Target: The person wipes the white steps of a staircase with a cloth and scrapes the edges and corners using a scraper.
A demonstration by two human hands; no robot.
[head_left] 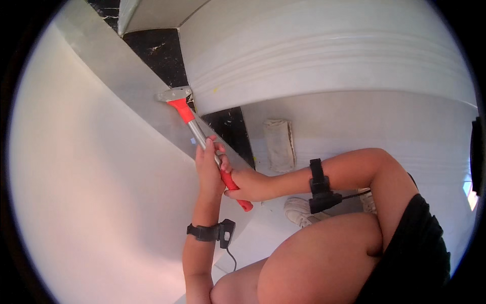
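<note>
My left hand (210, 163) is around the metal shaft of a long-handled scraper (197, 133) with red grips. My right hand (252, 184) is closed on the scraper's red rear grip, close beside the left. The scraper's wide blade holder (174, 94) is at the far end, over the border between a grey strip (125, 79) and black marble-patterned tile (159, 53). Whether the blade edge touches the surface cannot be told. Black straps with small devices are on both forearms.
A folded whitish cloth (280, 145) lies on the pale floor right of the black tile. A glossy white ridged surface (322, 57) spans the top, and a large smooth white surface (76, 182) fills the left. Shoes (298, 211) and bent knees are below; a cable hangs from each device.
</note>
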